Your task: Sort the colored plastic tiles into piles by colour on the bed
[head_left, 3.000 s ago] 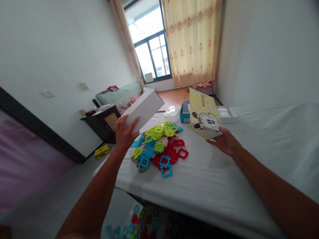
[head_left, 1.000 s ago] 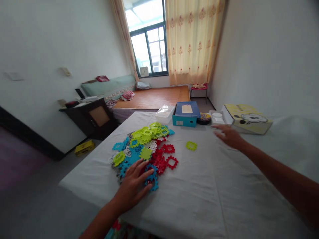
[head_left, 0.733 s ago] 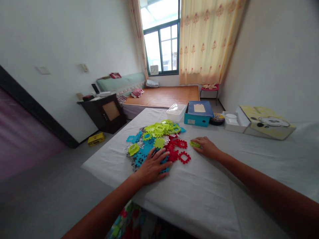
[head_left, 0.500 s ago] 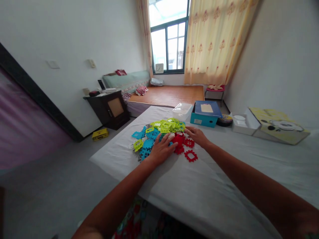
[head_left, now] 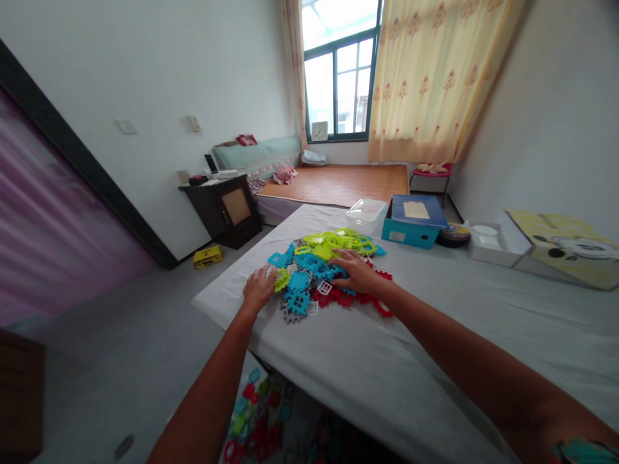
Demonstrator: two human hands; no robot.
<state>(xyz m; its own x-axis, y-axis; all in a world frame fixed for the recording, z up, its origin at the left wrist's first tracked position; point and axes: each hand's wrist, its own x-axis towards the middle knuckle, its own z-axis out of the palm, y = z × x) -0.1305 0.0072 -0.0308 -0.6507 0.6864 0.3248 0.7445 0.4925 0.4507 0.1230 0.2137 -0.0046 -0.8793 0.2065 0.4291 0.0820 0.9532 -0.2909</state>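
White-draped table [head_left: 338, 351] bears a pile of toothed plastic pieces [head_left: 316, 264], with a teal box [head_left: 410, 236] beyond it. I observe the right hand [head_left: 356, 273] loosely open over the pile; whether the left hand [head_left: 258, 287], at its left edge, grips anything, I cannot tell.

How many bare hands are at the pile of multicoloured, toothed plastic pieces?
2: the left hand at the pile's left edge, beside a lime-green piece; the right hand reaching across its right side. Neither is hidden.
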